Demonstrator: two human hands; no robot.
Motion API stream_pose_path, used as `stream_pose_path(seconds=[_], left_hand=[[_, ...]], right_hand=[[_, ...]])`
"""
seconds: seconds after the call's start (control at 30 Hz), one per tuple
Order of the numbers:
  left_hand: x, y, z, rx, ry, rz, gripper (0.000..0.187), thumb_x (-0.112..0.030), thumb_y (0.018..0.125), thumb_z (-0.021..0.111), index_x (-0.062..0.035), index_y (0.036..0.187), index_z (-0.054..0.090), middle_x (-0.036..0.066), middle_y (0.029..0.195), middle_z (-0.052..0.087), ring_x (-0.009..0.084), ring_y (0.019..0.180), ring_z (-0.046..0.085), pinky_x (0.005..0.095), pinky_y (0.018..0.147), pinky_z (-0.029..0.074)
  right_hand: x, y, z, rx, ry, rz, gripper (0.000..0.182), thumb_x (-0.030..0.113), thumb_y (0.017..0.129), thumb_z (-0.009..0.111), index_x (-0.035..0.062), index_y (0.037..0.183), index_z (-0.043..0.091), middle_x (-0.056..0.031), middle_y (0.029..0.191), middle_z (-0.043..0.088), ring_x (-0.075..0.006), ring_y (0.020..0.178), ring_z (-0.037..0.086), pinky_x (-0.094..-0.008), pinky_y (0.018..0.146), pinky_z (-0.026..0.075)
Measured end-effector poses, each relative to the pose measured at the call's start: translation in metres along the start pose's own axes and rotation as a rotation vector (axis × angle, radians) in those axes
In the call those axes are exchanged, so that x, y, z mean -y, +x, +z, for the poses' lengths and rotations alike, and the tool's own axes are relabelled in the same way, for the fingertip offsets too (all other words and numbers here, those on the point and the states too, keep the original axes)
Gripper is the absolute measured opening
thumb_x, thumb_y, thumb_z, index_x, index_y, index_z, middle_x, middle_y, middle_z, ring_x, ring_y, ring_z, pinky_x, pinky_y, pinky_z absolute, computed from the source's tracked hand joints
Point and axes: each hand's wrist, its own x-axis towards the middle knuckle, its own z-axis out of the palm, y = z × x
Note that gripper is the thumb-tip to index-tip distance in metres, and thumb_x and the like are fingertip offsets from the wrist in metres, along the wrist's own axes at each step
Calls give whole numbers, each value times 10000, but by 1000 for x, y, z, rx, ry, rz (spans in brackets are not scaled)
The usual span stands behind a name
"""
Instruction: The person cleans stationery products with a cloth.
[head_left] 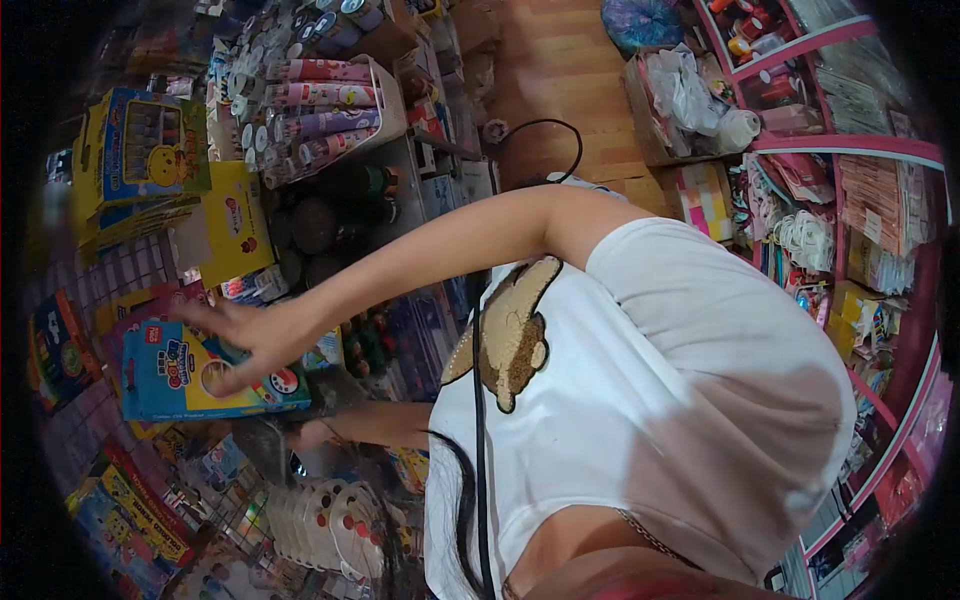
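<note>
My right hand [250,345] reaches over a blue and yellow box of colour paints [160,375], fingers spread, thumb across its printed front. Contact between hand and box is hard to judge. By the box's lower right end is my left hand [318,434], blurred, its fingers mostly hidden. Something clear, like plastic, lies close to it. Above the paint box, a yellow card flap [235,225] stands beside a blue and yellow box with a chick picture [152,145].
Tubes with printed wrappers fill a white rack [390,105]. White palettes [335,525] are stacked below. Yellow-red boxes [130,515] stand at lower left. Pink-edged shelves [850,150] line the right, beside a carton with plastic bags [685,95] on the wooden floor [550,75].
</note>
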Motion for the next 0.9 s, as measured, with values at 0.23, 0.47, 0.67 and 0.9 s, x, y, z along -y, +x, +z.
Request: stream_pose_path(seconds=[0.23,0.47,0.67,0.9], left_hand=[[1,1,10,11,-35,4,515,-266,796,556,-16,1205,365,156,1134,457,283,976,484,380,862,388],[-9,7,20,39,-120,35,516,-268,795,558,-16,1202,367,156,1127,462,283,967,490,380,856,394],[-23,17,31,69,-208,67,516,-270,794,561,-15,1199,368,156,1120,467,283,959,495,379,851,400],[-64,42,64,163,-362,131,517,-273,792,563,-15,1196,370,157,1113,473,283,950,502,379,845,407]], right_hand=[[23,-4,-15,293,65,-14,889,684,758,351,149,1386,19,-239,1353,144,-394,1283,102,-471,1013,159],[23,-9,-2,264,61,55,836,685,780,260,168,1385,5,-223,1381,92,-387,1295,53,-493,1027,106],[25,-7,0,236,65,66,794,634,806,265,158,1386,5,-230,1391,60,-374,1299,50,-478,1034,87],[18,-5,8,353,636,-63,843,618,791,327,116,1382,-3,-181,1416,45,-310,1314,51,-441,1040,111]])
